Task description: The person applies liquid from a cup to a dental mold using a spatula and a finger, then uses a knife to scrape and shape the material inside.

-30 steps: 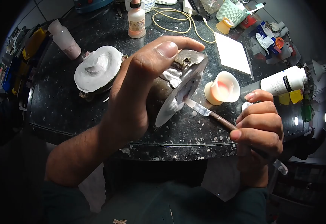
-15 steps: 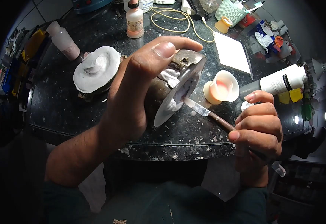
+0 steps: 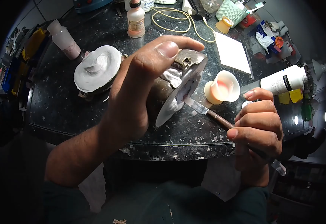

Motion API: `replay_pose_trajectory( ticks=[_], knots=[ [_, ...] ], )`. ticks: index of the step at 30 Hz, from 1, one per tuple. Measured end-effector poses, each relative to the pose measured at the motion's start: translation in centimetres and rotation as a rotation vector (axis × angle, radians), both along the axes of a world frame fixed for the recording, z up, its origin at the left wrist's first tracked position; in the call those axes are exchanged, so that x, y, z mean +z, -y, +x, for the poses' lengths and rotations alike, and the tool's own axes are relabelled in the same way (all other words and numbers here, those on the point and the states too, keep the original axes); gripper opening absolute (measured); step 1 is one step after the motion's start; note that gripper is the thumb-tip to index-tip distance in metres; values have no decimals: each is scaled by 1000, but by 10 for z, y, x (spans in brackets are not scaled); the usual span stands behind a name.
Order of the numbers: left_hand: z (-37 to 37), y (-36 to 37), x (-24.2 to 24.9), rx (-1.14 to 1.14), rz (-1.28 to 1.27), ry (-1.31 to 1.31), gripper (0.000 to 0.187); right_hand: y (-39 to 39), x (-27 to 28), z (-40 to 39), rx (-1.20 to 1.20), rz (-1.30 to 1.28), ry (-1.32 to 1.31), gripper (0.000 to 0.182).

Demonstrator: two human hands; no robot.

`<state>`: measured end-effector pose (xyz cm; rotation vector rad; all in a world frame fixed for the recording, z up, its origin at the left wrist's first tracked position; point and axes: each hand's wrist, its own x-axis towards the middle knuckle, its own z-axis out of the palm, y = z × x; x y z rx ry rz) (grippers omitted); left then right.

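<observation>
My left hand is closed around a dull metal dental flask half, tilted so its plaster-filled face turns to the right. In my right hand is a wooden-handled spatula, its handle gripped between thumb and curled fingers. The flat blade tip touches the hollow in the plaster, or lies just at it; the contact is partly hidden. To the left lies the other piece, a round white plaster mould with a raised middle. A small translucent cup with pinkish residue is tipped beside the flask.
Behind stand a dropper bottle of pink liquid and a coiled cable. A leaning plastic bottle is at left. On the right are a white tile, a white bottle and a mint basket. The dark table has a curved front edge.
The spatula's tip has shifted very slightly within the plaster hollow, and its handle end shows a little lower. Both hands keep their grips; the flask is almost still.
</observation>
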<state>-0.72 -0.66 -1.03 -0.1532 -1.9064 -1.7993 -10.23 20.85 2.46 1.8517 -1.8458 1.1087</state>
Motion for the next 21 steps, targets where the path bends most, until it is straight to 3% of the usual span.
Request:
replay_pose_trajectory(
  ticks=[5,14,21],
  knots=[
    [1,1,2,-39,59,55,75,1,0,3,-6,-3,14,8],
    [1,0,-1,57,-106,-21,76,1,-1,1,3,-6,8,8],
    [0,1,0,-22,20,10,76,2,-1,2,-9,-24,10,10]
  ],
)
